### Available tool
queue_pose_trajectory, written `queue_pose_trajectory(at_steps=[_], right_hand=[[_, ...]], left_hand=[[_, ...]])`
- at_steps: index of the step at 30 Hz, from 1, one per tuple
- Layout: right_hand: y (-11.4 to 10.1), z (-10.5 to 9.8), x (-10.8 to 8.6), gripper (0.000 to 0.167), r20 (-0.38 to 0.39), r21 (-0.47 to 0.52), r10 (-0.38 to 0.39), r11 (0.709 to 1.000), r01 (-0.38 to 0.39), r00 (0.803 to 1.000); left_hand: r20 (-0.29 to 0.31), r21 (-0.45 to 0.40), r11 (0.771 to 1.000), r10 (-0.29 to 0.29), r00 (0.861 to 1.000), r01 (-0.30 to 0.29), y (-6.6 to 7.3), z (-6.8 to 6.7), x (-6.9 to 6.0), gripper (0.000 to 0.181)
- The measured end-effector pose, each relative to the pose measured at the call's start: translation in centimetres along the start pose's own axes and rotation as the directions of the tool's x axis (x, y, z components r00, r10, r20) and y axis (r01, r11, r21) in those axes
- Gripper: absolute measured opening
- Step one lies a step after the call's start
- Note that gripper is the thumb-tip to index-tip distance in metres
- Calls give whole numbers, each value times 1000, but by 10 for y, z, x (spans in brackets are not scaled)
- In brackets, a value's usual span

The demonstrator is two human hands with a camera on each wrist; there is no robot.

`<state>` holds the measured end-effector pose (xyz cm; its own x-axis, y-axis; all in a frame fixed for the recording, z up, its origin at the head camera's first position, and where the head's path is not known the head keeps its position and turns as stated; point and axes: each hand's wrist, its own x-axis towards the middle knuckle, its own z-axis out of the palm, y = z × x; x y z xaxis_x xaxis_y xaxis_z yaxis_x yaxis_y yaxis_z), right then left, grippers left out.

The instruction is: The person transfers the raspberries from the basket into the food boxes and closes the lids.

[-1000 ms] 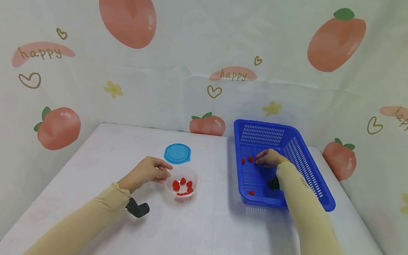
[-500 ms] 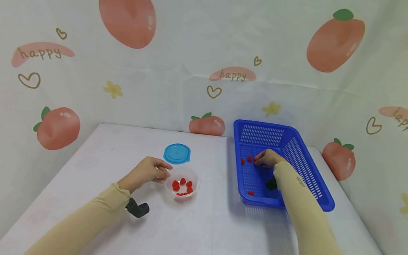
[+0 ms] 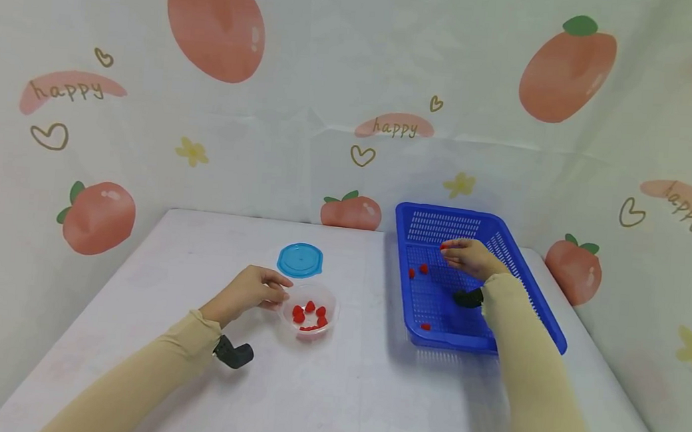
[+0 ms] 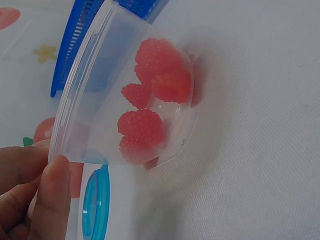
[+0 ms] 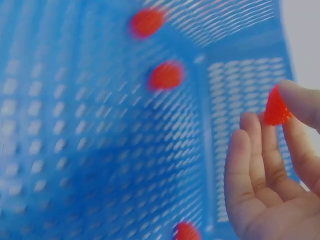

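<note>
At the left side of a clear round tub (image 3: 292,292), my left hand (image 3: 247,293) pinches the rim between thumb and fingers. Several red raspberries (image 4: 141,125) lie in the bottom of the tub. My right hand (image 3: 468,257) is over the blue basket (image 3: 404,307), pinching one raspberry (image 5: 276,106) between thumb and fingertips. Three more raspberries show in the basket: two (image 5: 167,75) close together near its left side and one (image 3: 426,327) by the front left corner.
A blue lid (image 3: 301,260) lies on the white table (image 3: 333,402) just behind the tub. A printed cloth backdrop (image 3: 309,53) rises behind and beside the table. Dark wrist cameras hang below both wrists.
My right hand has lifted off the basket floor with a raspberry, moving up and slightly right. My left hand and the tub have stayed in place.
</note>
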<state>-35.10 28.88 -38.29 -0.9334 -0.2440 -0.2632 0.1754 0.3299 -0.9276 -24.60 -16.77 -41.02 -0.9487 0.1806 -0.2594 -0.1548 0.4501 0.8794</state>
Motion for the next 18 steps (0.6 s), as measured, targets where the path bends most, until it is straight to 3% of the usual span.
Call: queue_pose_trajectory(at_steps=[7, 13, 18], right_hand=[[-21, 10, -11, 51, -34, 126, -95, 987, 98, 995], [-40, 25, -25, 28, -50, 299, -157, 940, 165, 986], [-52, 38, -38, 19, -49, 351, -219, 910, 222, 975]], left_hand=[[5, -3, 1000, 8, 1000, -8, 0, -1, -1, 31], [10, -4, 1000, 8, 1000, -8, 0, -1, -2, 31], [14, -12, 1000, 4, 1000, -4, 1, -1, -2, 30]])
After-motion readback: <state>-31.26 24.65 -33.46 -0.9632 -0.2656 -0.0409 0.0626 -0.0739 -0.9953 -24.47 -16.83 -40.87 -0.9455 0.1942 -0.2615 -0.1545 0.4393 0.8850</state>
